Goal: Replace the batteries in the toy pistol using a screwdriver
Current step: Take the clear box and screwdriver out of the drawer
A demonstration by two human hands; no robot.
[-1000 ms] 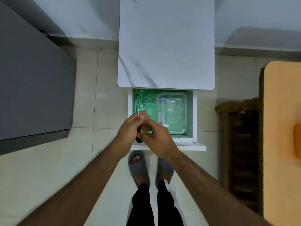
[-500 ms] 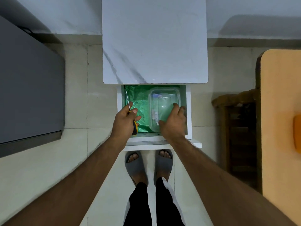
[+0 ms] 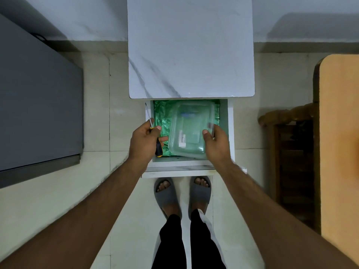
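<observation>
I can't make out what's in the clear container (image 3: pixel 189 131), blurred. Screwdriver (image 3: pixel 154 135) handle mostly buried in left hand (image 3: pixel 144 141). Right hand (image 3: pixel 216 143) fingertips (image 3: pixel 212 127) smeared. Drawer (image 3: pixel 230 133) back hidden under tabletop (image 3: pixel 190 47).

Single head cam, looking steeply down from above, both hands mid-frame, open drawer (image 3: pixel 230 133) just beyond them.

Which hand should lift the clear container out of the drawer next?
Right. The right hand already grips the clear container at its edge, while the left hand is occupied holding the screwdriver.
</observation>
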